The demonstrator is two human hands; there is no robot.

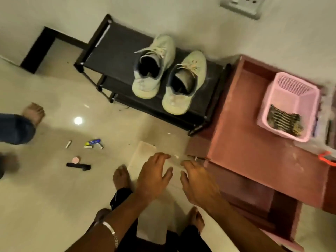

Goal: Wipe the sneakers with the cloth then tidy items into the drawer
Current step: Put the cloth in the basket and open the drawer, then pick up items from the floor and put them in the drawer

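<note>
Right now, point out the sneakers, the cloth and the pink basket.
sneakers (183, 88): head view, right shoe's collar.
cloth (283, 120): head view, striped folds inside basket.
pink basket (294, 88): head view, slotted inner wall.

A black shoe rack (116, 50) stands against the wall at twelve o'clock. At one o'clock, a grey wall socket (242, 6). On the reddish surface (245, 135) at three o'clock sits a pink basket (291, 99); an orange object (327, 159) peeks in at the frame's edge. At nine o'clock, another person's bare foot (33, 111) rests on the glossy floor (54, 197).
</note>
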